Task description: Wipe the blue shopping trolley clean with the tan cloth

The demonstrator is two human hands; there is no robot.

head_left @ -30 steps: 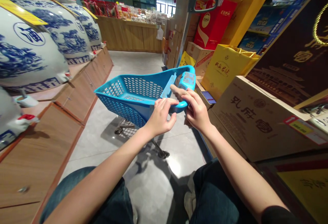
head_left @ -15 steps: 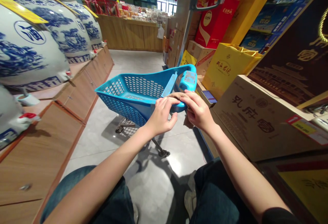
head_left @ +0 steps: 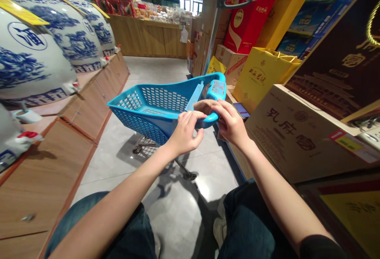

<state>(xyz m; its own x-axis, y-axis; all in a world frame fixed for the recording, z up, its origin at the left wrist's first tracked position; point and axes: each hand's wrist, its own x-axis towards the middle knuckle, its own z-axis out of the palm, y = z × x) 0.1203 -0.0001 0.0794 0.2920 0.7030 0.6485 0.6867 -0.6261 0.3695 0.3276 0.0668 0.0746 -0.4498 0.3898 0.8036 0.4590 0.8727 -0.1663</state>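
A small blue plastic shopping cart (head_left: 154, 106) stands in the aisle in front of me, its basket bare inside. My left hand (head_left: 185, 132) curls over the near blue handle (head_left: 209, 118), fingers bent on top of it. My right hand (head_left: 230, 122) is wrapped round the same handle just to the right, with one finger stretched along the bar toward the basket. My knees in dark jeans show at the bottom.
Large blue-and-white ceramic jars (head_left: 32, 57) stand on a wooden counter (head_left: 59, 148) at left. At right are a brown cardboard box (head_left: 293, 132), a yellow gift bag (head_left: 261, 75), red boxes (head_left: 246, 21) and a phone (head_left: 241, 110). Grey tiled floor (head_left: 154, 69) runs ahead.
The cart and both hands have shifted slightly left and up in view. My right hand's fingers have re-gripped along the handle.
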